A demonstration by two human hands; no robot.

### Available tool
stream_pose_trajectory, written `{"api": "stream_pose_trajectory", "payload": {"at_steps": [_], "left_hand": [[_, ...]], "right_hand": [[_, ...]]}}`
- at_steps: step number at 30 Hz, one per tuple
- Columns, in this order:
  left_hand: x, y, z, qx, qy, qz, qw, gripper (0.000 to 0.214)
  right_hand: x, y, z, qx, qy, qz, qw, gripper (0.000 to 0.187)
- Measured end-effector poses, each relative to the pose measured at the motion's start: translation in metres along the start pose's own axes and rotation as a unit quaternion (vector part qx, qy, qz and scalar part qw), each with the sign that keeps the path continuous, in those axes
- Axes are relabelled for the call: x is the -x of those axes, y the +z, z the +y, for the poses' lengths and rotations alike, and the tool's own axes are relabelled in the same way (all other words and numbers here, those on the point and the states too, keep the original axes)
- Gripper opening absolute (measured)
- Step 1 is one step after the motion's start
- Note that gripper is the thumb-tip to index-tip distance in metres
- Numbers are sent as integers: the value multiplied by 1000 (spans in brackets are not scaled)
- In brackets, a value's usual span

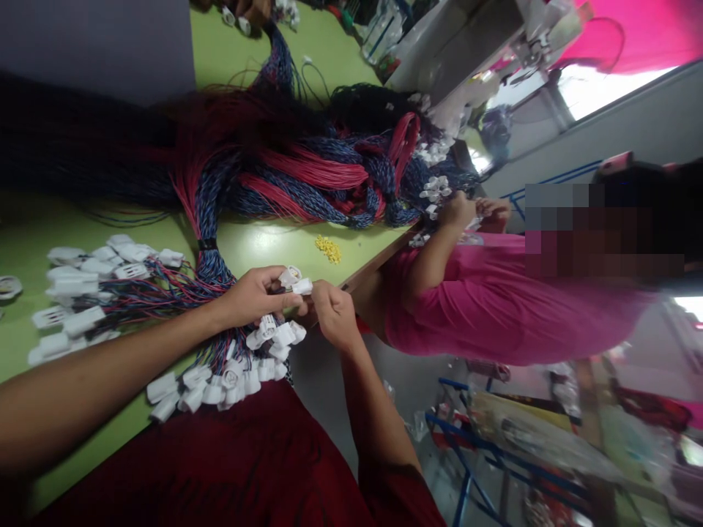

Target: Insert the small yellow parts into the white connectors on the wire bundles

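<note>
My left hand pinches a white plastic connector with wires at its back, and another round-ended white connector sits against its fingers. Right beside that connector, the fingers of my right hand are closed; whatever they hold is too small to make out. Below both hands hangs a cluster of white connectors on thin red and blue wires. A second cluster of white connectors lies to the left, partly behind my left forearm. Their wires gather into a taped wire bundle.
Thick bundles of twisted blue and red wire stretch across the green table. Small yellow pieces lie in a pile near the table edge. A co-worker in a pink top handles connectors at the right. Another person's hand shows at the top.
</note>
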State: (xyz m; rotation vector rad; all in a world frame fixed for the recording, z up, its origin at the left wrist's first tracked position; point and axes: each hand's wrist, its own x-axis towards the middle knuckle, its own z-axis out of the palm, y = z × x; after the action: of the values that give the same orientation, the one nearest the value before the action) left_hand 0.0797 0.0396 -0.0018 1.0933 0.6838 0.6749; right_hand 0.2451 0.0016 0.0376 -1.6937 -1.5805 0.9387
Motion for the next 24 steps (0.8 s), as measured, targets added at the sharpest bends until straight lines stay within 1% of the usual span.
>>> {"api": "stream_pose_trajectory", "payload": {"at_steps": [1, 2, 3, 4, 6, 8, 10, 15, 16, 18, 20, 22, 23, 24], "left_hand": [[0, 0, 0, -10, -9, 8, 1000, 28], [0, 0, -1, -17, -17, 16, 1000, 28], [0, 0, -1, -20, -22, 23, 999, 27], [-1, -1, -2, -21, -24, 28, 999, 27], [-1, -1, -2, -16, -23, 36, 999, 24], [-2, 0, -2, -12, -24, 44, 999, 24], [-3, 0, -2, -13, -28, 48, 998, 24], [-3, -1, -1, -16, -19, 41, 999, 23], [-3, -1, 0, -15, -15, 37, 999, 22], [-3, -1, 1, -10, -4, 29, 1000, 21], [-3, -1, 3, -5, 10, 20, 1000, 19], [-3, -1, 6, -2, 20, 12, 1000, 18], [-3, -1, 7, -2, 21, 10, 1000, 18], [-3, -1, 8, -5, 21, 8, 1000, 18]], "right_hand": [[-5, -2, 8, 9, 6, 36, 999, 33], [-11, -5, 17, 25, 14, 91, 995, 33], [-17, -8, 27, 58, 21, 162, 985, 31], [-23, -11, 37, 95, 29, 209, 973, 27], [-33, -15, 55, 135, 43, 232, 962, 22], [-40, -17, 66, 161, 56, 222, 960, 22], [-44, -15, 69, 184, 66, 207, 959, 24], [-52, -9, 58, 255, 100, 200, 941, 20], [-52, -8, 56, 261, 100, 192, 941, 18], [-49, -7, 49, 246, 83, 168, 951, 13], [-41, -6, 42, 174, 59, 148, 972, 10], [-30, -5, 30, 40, 53, 121, 991, 10], [-24, -5, 24, -39, 56, 100, 993, 9], [-18, -5, 17, -113, 60, 77, 989, 8]]}}
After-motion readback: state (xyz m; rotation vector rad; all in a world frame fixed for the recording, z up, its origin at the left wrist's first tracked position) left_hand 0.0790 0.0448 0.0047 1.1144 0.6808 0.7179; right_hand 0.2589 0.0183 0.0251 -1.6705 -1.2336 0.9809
